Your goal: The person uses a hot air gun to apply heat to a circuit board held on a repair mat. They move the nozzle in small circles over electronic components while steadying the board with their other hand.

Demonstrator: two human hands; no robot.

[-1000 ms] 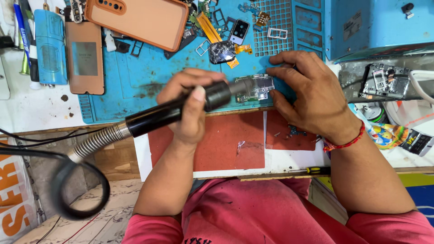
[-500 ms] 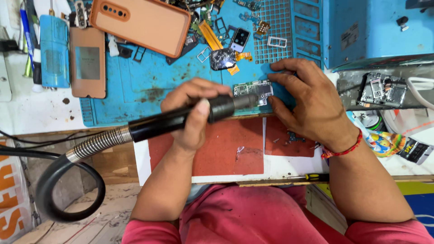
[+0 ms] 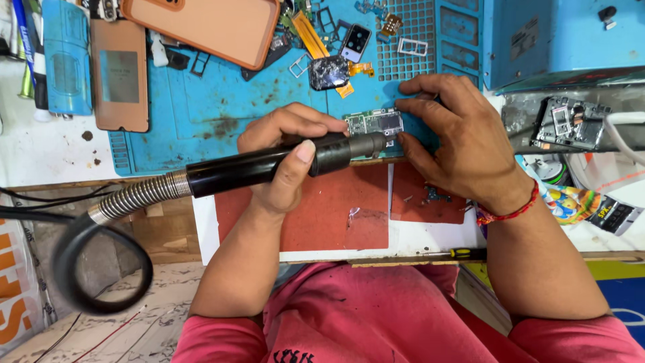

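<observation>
The left hand (image 3: 285, 158) is wrapped shut around the black handle of a hot-air wand (image 3: 269, 167), thumb laid along the top, holding it nearly level so its metal nozzle (image 3: 366, 144) points right and ends right at the edge of a small green circuit board (image 3: 373, 122). The right hand (image 3: 457, 138) rests just beyond the nozzle with fingers spread and curved; its fingertips press the board's far and right edges flat onto the blue work mat (image 3: 201, 114), pinning rather than pinching it. So the board lies between the two hands, directly in front of the nozzle tip. By the look of it, the step in hand is heating a spot on the board while it is held steady; the next move would call for keeping the nozzle close over that one spot and the right fingertips clear of the hot air. Behind the left hand, a ribbed metal hose (image 3: 138, 196) runs from the wand to a black cable looping off the bench edge. Below both hands lie two red pads (image 3: 336, 215). Beyond the hands, farther up the mat, sit an orange phone case (image 3: 208, 27), a brown phone back (image 3: 119, 70), a small camera module (image 3: 355, 42) and loose flex strips. Right of the right hand stands a blue box (image 3: 557, 37).
</observation>
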